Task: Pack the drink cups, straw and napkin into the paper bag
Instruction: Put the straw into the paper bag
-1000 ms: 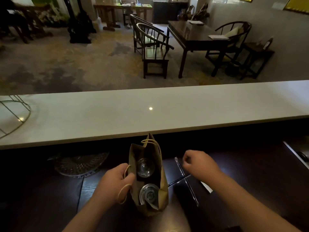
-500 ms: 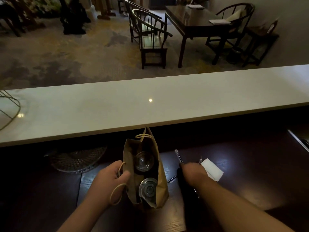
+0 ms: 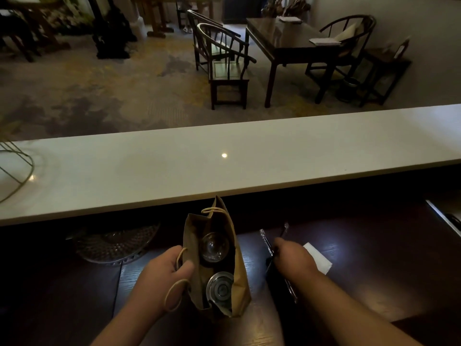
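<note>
A brown paper bag (image 3: 189,275) stands open on the dark wooden counter. Two clear lidded drink cups sit inside it, one at the far end (image 3: 214,246) and one at the near end (image 3: 219,288). My left hand (image 3: 163,277) grips the bag's left wall and its cord handle. Right of the bag lie two wrapped straws (image 3: 265,239), crossing each other. My right hand (image 3: 293,258) rests fingers-down on the straws and closes on them. A white napkin (image 3: 318,257) lies flat just right of that hand, partly hidden by it.
A patterned glass plate (image 3: 114,243) sits left of the bag under the raised white bar top (image 3: 224,168). A gold wire stand (image 3: 15,171) is at the bar top's left end. A pale-edged object (image 3: 446,221) lies at the far right.
My right hand has dropped from above the counter onto the straws and closed around them. My left hand has kept hold of the bag, which has not moved.
</note>
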`<state>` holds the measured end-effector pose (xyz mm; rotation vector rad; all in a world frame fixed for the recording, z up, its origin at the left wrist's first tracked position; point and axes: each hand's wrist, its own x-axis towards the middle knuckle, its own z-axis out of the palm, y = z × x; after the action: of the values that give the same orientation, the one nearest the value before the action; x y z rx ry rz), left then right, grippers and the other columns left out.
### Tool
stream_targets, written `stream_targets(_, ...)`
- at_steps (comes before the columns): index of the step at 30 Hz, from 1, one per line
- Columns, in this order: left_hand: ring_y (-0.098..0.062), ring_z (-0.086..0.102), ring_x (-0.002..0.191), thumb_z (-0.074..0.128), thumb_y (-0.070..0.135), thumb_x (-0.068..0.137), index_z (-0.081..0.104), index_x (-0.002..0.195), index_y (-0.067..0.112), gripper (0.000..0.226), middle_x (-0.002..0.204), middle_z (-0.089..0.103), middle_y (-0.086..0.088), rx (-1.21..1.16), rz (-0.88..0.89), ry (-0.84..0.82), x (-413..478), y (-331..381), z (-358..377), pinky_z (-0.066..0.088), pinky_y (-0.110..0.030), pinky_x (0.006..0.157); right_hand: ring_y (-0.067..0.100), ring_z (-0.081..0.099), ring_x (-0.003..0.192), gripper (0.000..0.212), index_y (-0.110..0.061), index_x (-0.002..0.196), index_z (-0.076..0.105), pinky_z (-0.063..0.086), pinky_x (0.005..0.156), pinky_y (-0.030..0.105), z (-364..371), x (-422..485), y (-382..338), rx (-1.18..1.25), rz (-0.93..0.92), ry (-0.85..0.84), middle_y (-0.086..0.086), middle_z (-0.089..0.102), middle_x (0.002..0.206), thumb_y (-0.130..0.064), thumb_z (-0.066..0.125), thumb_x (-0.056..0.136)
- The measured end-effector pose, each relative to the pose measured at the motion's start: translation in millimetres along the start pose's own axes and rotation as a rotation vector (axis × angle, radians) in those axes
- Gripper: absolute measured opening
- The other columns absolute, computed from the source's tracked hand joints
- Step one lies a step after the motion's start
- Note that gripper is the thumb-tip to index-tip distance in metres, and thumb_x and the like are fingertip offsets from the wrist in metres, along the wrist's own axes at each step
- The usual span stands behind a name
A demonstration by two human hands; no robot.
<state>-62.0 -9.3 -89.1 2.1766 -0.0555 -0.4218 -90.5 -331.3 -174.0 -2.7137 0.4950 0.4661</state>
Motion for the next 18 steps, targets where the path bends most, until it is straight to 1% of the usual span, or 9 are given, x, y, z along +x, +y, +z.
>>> stream_targets(2, -0.033, 0.071, 0.074, 0.056, 0.060, 0.073, 0.064, 0.081, 0.016, 0.046, 0.072, 0.071, -0.006, -0.001, -0.002, 0.003, -0.8, 3.0, -0.2, 0.062, -0.058, 0.070, 0.017, 0.069, 0.089, 0.024, -0.034, 0.101, 0.063, 0.056, 0.073, 0.033, -13.3, -15.3, 1.8, 0.135, -0.003, 0.055, -0.008, 0.073, 0.091, -0.030, 0.058, 0.078)
stream_targets(4, -0.030, 0.070, 0.071, 0.054, 0.062, 0.073, 0.062, 0.080, 0.019, 0.045, 0.069, 0.070, -0.003, 0.011, 0.015, 0.004, -1.6, 6.4, 0.5, 0.060, -0.055, 0.069, 0.002, 0.067, 0.077, 0.020, -0.045, 0.094, 0.066, 0.056, 0.072, 0.031, -30.8, -35.1, 0.9, 0.233, -0.036, 0.143, -0.018, 0.071, 0.080, -0.030, 0.062, 0.083)
stream_targets(6, -0.026, 0.068, 0.070, 0.051, 0.065, 0.071, 0.062, 0.080, 0.021, 0.046, 0.069, 0.070, 0.000, 0.036, 0.027, 0.005, -3.0, 10.1, 0.3, 0.058, -0.052, 0.068, -0.006, 0.065, 0.072, 0.023, -0.053, 0.084, 0.064, 0.055, 0.070, 0.025, -48.3, -53.5, -2.3, 0.304, -0.074, 0.260, -0.027, 0.069, 0.077, -0.031, 0.068, 0.087)
stream_targets(7, -0.025, 0.068, 0.069, 0.050, 0.065, 0.071, 0.062, 0.080, 0.021, 0.047, 0.071, 0.071, 0.000, 0.039, 0.026, 0.004, -3.5, 10.7, 0.0, 0.058, -0.052, 0.069, -0.008, 0.065, 0.072, 0.024, -0.051, 0.082, 0.065, 0.054, 0.069, 0.019, -56.9, -61.5, -5.7, 0.333, -0.086, 0.311, -0.029, 0.069, 0.077, -0.029, 0.072, 0.087)
stream_targets(9, -0.025, 0.069, 0.071, 0.052, 0.063, 0.071, 0.064, 0.080, 0.019, 0.047, 0.074, 0.072, -0.002, 0.026, 0.018, 0.000, -4.1, 9.3, -0.4, 0.058, -0.053, 0.071, -0.007, 0.067, 0.072, 0.023, -0.040, 0.081, 0.071, 0.048, 0.064, 0.009, -73.3, -76.0, -15.9, 0.419, -0.100, 0.402, -0.028, 0.070, 0.076, -0.018, 0.076, 0.087)
stream_targets(10, -0.026, 0.069, 0.071, 0.053, 0.062, 0.072, 0.064, 0.081, 0.019, 0.046, 0.074, 0.072, -0.002, 0.026, 0.017, -0.002, -3.9, 7.7, -0.5, 0.058, -0.054, 0.071, -0.004, 0.068, 0.072, 0.025, -0.037, 0.081, 0.072, 0.046, 0.063, 0.007, -82.3, -82.5, -23.1, 0.472, -0.113, 0.443, -0.026, 0.071, 0.075, -0.013, 0.077, 0.086)
stream_targets(13, -0.022, 0.068, 0.068, 0.052, 0.063, 0.072, 0.063, 0.081, 0.023, 0.043, 0.070, 0.070, 0.002, 0.042, 0.020, -0.007, -3.7, 6.7, -1.9, 0.058, -0.050, 0.071, 0.004, 0.069, 0.072, 0.030, -0.034, 0.084, 0.073, 0.047, 0.063, 0.009, -111.6, -103.6, -52.7, 0.596, -0.207, 0.540, -0.018, 0.072, 0.076, -0.004, 0.077, 0.086)
stream_targets(16, -0.014, 0.064, 0.064, 0.050, 0.064, 0.070, 0.063, 0.080, 0.026, 0.042, 0.068, 0.070, 0.007, 0.048, 0.016, -0.012, -4.8, 7.0, -3.7, 0.056, -0.045, 0.069, 0.010, 0.067, 0.069, 0.028, -0.034, 0.090, 0.074, 0.049, 0.062, 0.012, -136.7, -124.6, -86.0, 0.682, -0.322, 0.600, -0.012, 0.071, 0.078, -0.006, 0.076, 0.088)
stream_targets(18, -0.013, 0.066, 0.066, 0.049, 0.065, 0.070, 0.063, 0.082, 0.028, 0.041, 0.070, 0.071, 0.009, 0.061, 0.014, -0.012, -6.0, 6.6, -4.5, 0.057, -0.043, 0.070, 0.010, 0.068, 0.075, 0.027, -0.035, 0.095, 0.074, 0.051, 0.065, 0.014, -146.5, -136.4, -107.2, 0.672, -0.418, 0.593, -0.013, 0.071, 0.083, -0.009, 0.075, 0.088)
